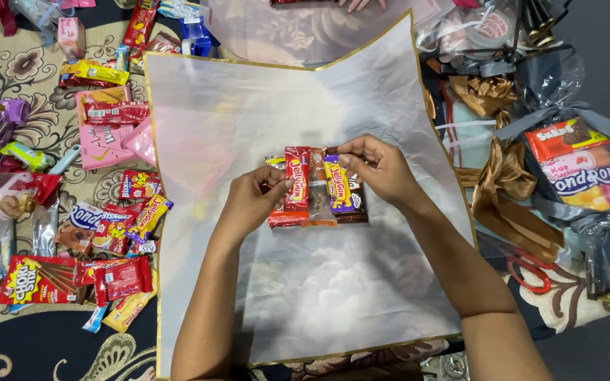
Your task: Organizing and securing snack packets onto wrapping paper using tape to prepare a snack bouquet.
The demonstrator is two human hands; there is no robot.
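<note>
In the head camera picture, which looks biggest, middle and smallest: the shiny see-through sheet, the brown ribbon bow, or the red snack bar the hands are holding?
1. Shiny see-through sheet, by far the biggest.
2. Brown ribbon bow.
3. Red snack bar, smallest, held with other bars by the left hand and right hand.

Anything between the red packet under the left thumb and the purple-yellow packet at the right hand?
Head view: one brown snack packet lies between the red packet and the purple-yellow packet, edges touching or overlapping.

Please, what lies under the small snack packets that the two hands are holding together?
Under the row of red, brown and purple snack packets lies a translucent white wrapping sheet with a gold edge. The patterned carpet shows faintly through it; the part directly beneath the packets is covered.
</note>
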